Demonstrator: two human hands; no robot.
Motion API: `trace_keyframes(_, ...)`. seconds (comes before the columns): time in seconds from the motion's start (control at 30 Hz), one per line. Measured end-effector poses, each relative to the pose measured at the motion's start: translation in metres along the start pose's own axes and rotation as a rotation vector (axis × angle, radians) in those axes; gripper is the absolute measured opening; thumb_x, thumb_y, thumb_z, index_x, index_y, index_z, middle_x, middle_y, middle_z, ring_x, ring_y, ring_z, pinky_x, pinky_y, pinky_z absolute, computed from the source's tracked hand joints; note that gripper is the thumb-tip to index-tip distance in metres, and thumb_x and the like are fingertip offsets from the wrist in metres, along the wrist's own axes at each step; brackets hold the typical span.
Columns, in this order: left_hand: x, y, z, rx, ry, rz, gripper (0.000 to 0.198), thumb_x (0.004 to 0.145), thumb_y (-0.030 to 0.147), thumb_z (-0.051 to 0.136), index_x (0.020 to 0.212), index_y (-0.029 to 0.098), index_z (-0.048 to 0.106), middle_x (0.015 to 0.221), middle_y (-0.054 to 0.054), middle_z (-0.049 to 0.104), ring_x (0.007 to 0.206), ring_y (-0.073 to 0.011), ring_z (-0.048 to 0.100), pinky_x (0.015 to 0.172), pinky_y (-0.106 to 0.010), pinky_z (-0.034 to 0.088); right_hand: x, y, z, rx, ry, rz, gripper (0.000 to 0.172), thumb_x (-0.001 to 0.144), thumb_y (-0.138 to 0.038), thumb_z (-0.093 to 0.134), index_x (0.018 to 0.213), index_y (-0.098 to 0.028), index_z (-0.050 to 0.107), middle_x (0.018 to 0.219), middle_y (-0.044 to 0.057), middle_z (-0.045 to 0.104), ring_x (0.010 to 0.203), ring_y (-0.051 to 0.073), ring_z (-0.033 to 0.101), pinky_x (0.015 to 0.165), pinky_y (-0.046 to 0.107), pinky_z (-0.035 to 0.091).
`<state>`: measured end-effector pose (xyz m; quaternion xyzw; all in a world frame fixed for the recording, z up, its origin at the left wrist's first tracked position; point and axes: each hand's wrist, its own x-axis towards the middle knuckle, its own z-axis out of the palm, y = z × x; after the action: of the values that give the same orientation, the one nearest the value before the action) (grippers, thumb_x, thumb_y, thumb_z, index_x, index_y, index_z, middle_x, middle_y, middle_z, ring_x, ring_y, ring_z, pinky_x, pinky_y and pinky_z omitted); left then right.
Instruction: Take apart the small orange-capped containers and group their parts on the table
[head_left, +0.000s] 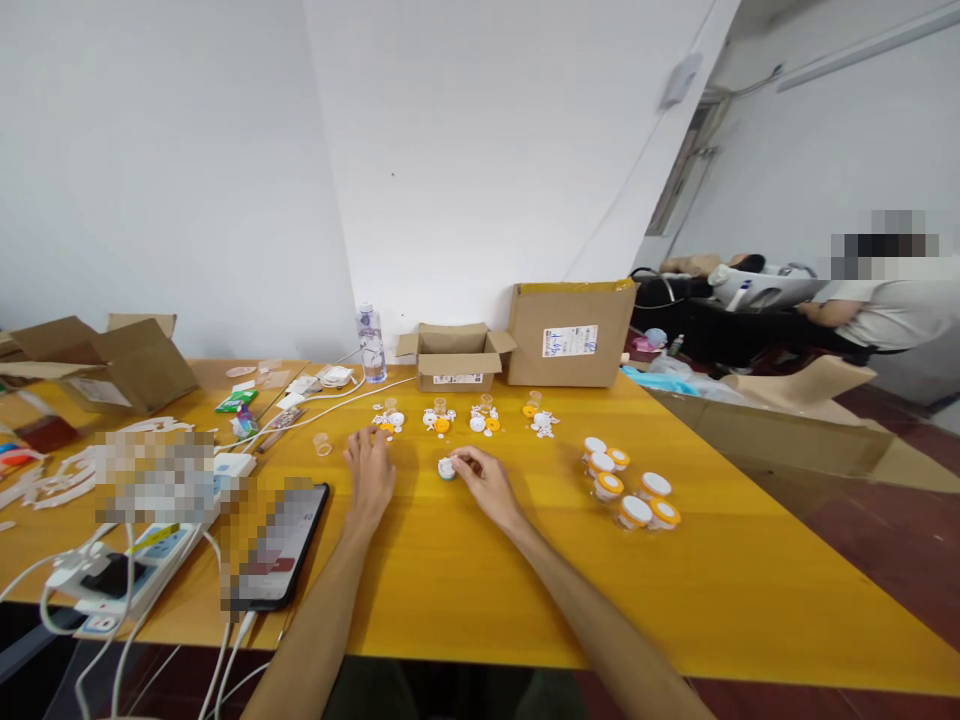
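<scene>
My left hand [370,472] lies flat on the yellow table [480,580], fingers stretched toward a small pile of white and orange parts [390,420]. My right hand [484,478] is curled, its fingertips pinching a small white round piece [447,467] that rests on the table. Beyond my hands lie further little piles of white and orange caps and clear cups [484,418]. To the right stands a cluster of several small jars with white and orange lids [634,490].
Two open cardboard boxes [571,335] and a water bottle [371,343] stand at the table's far edge. A phone [281,550], a power strip with cables [120,580] and another box [112,370] lie at left. A person sits at far right.
</scene>
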<state>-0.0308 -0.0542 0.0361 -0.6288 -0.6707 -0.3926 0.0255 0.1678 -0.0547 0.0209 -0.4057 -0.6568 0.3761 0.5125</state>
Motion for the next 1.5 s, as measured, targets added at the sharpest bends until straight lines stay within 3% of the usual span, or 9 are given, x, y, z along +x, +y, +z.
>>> trace_keyframes(0.1,-0.001,0.014,0.006,-0.39,-0.202,0.082,0.022,0.089,0.023,0.048,0.096,0.021,0.069,0.095,-0.007,0.069,0.094,-0.0244,0.062,0.087,-0.039,0.049,0.0,-0.001,0.0,0.037,0.011,0.007,0.026,0.08,-0.046,0.06,0.084,-0.022,0.071,0.084,0.004,0.075,0.075,0.021,0.066,0.07,0.031,0.051)
trace_keyframes(0.2,-0.005,0.025,0.013,-0.721,-0.428,0.061,0.028,0.089,0.04,0.052,0.096,0.02,0.069,0.09,-0.005,0.072,0.085,-0.0211,0.065,0.08,-0.034,0.052,0.001,-0.004,-0.001,0.079,0.004,-0.001,0.028,0.081,-0.048,0.062,0.085,-0.023,0.072,0.087,0.004,0.076,0.081,0.022,0.067,0.074,0.032,0.052)
trace_keyframes(0.33,-0.007,0.03,0.016,-0.929,-0.555,0.013,0.034,0.08,0.05,0.066,0.091,0.018,0.071,0.086,-0.004,0.074,0.082,-0.0196,0.066,0.079,-0.032,0.053,0.001,-0.006,-0.001,0.107,-0.033,-0.001,0.029,0.081,-0.05,0.062,0.086,-0.023,0.073,0.087,0.004,0.075,0.083,0.022,0.068,0.076,0.033,0.053)
trace_keyframes(0.53,-0.007,0.031,0.014,-1.043,-0.553,-0.046,0.034,0.072,0.048,0.075,0.087,0.017,0.07,0.084,-0.004,0.074,0.079,-0.0178,0.067,0.079,-0.031,0.053,0.0,-0.003,0.0,0.126,-0.04,0.02,0.038,0.078,-0.055,0.066,0.096,-0.022,0.07,0.087,0.004,0.074,0.08,0.021,0.067,0.074,0.032,0.053)
trace_keyframes(0.7,-0.009,0.034,0.013,-1.067,-0.611,-0.063,0.035,0.071,0.047,0.077,0.087,0.017,0.069,0.08,-0.004,0.074,0.074,-0.0164,0.066,0.074,-0.03,0.053,-0.001,-0.005,-0.001,0.028,-0.081,-0.031,0.042,0.087,-0.059,0.052,0.079,-0.021,0.067,0.077,0.002,0.07,0.072,0.018,0.062,0.067,0.028,0.048)
trace_keyframes(0.83,-0.011,0.036,0.012,-1.064,-0.644,-0.057,0.036,0.071,0.047,0.077,0.087,0.016,0.068,0.083,-0.006,0.074,0.078,-0.0175,0.068,0.077,-0.031,0.053,-0.002,-0.002,-0.002,-0.086,-0.053,-0.042,0.05,0.09,-0.062,0.043,0.062,-0.023,0.054,0.06,-0.001,0.057,0.06,0.016,0.052,0.059,0.027,0.041)
trace_keyframes(1.23,-0.011,0.036,0.009,-1.075,-0.679,0.008,0.033,0.074,0.046,0.075,0.085,0.016,0.067,0.08,-0.005,0.074,0.078,-0.018,0.068,0.081,-0.033,0.052,0.0,0.003,-0.001,0.006,-0.102,0.057,0.06,0.085,-0.074,0.036,0.059,-0.022,0.051,0.054,-0.003,0.046,0.054,0.015,0.044,0.055,0.027,0.037)
trace_keyframes(1.37,-0.01,0.037,0.007,-0.983,-0.613,0.046,0.029,0.078,0.045,0.069,0.085,0.016,0.067,0.078,-0.004,0.072,0.076,-0.0166,0.065,0.079,-0.031,0.051,0.0,0.001,-0.002,0.007,-0.108,0.062,0.061,0.085,-0.075,0.037,0.06,-0.022,0.055,0.053,-0.002,0.047,0.054,0.014,0.045,0.056,0.027,0.037)
trace_keyframes(1.5,-0.005,0.03,0.006,-0.784,-0.458,0.075,0.023,0.085,0.039,0.06,0.085,0.018,0.068,0.082,-0.003,0.071,0.076,-0.0167,0.063,0.074,-0.028,0.049,0.0,-0.002,-0.004,-0.023,-0.05,0.035,0.06,0.086,-0.073,0.037,0.062,-0.022,0.057,0.055,-0.002,0.052,0.057,0.015,0.049,0.06,0.027,0.04)
